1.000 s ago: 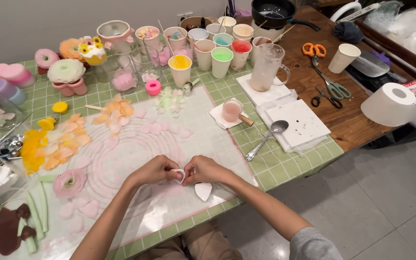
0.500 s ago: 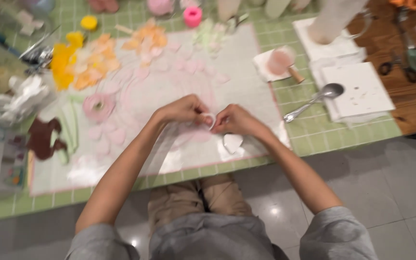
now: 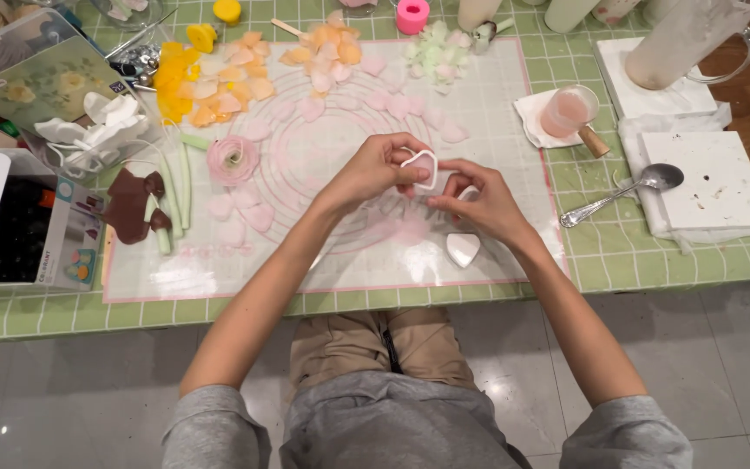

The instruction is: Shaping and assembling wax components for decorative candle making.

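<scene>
My left hand (image 3: 377,170) pinches a small white heart-shaped cutter (image 3: 422,167) above a clear silicone mat (image 3: 332,252). My right hand (image 3: 484,204) meets it from the right, fingertips touching the cutter's edge. A second white heart-shaped cutter (image 3: 463,248) lies on the mat just below my right hand. Pale pink heart petals (image 3: 251,215) lie scattered to the left, next to a finished pink flower (image 3: 232,160).
Orange and yellow petals (image 3: 219,78) and green ones (image 3: 434,50) lie at the mat's far edge. A small cup with a wooden handle (image 3: 569,113), a spoon (image 3: 627,193) and white blocks (image 3: 712,178) are at right. An open box (image 3: 19,217) and brown shapes (image 3: 134,205) are at left.
The view has tilted down and closer toward my lap. Both hands stay together at the mat's centre, still working the white cutter.
</scene>
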